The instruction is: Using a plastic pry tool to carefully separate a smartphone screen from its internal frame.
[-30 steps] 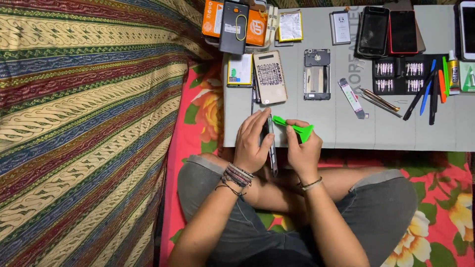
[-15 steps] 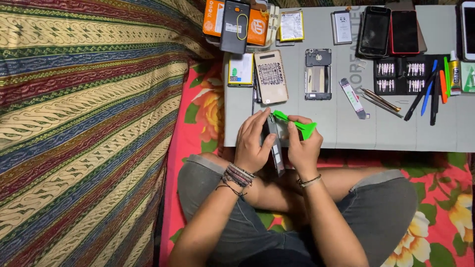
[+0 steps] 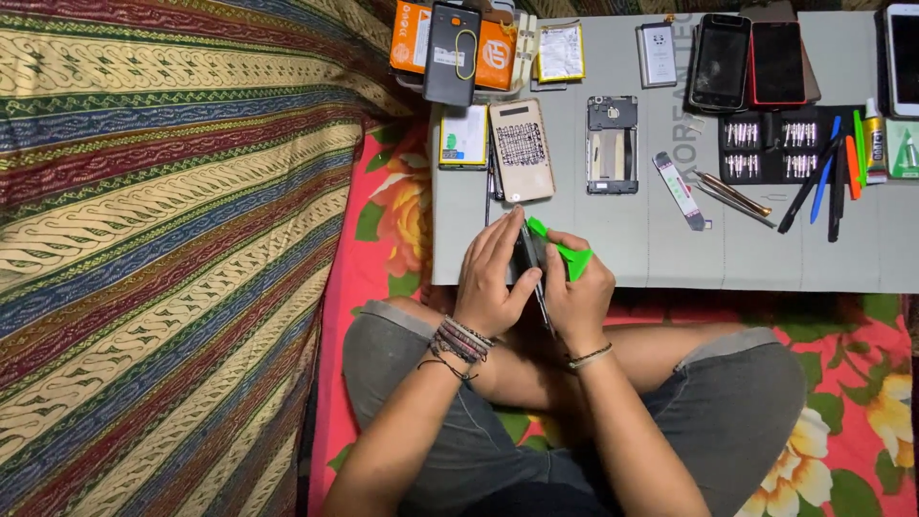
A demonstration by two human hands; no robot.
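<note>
left hand (image 3: 491, 276): low centre of view, back of hand up, fingers extended toward 12–1 o'clock, thumb toward 3 o'clock, closed in a grip
left wrist: stacked bead bracelets, bent slightly, forearm runs down toward 7 o'clock
right hand (image 3: 577, 297): just beside left hand at its 3 o'clock, fingers curled in, closed in a pinch, knuckles toward 12 o'clock
right wrist: thin band, forearm runs down toward 5 o'clock
hands: nearly touching, thumbs facing each other
legs: crossed, knees at 9 and 3 o'clock, shorts, forearms above lap
</note>
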